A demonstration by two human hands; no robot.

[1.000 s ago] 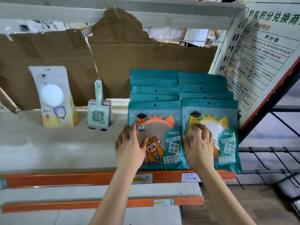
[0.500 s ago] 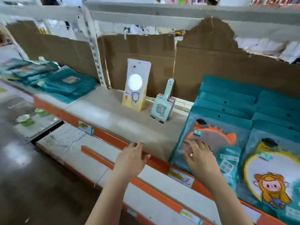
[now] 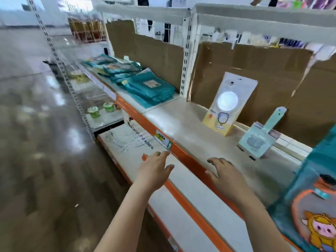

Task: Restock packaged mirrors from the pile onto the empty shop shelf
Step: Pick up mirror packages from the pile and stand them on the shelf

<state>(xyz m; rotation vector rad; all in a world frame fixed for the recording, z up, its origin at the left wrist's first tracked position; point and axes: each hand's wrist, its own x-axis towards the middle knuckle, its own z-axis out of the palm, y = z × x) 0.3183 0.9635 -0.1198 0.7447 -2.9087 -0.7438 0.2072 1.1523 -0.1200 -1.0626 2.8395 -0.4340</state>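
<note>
Left hand (image 3: pixel 154 171), right hand (image 3: pixel 226 177) empty by shelf (image 3: pixel 181 120); mirror pile (image 3: pixel 151 88) far left.

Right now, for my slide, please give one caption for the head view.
Head view: open left hand and right hand hover empty near the orange shelf edge, teal mirror pile farther left.
</note>
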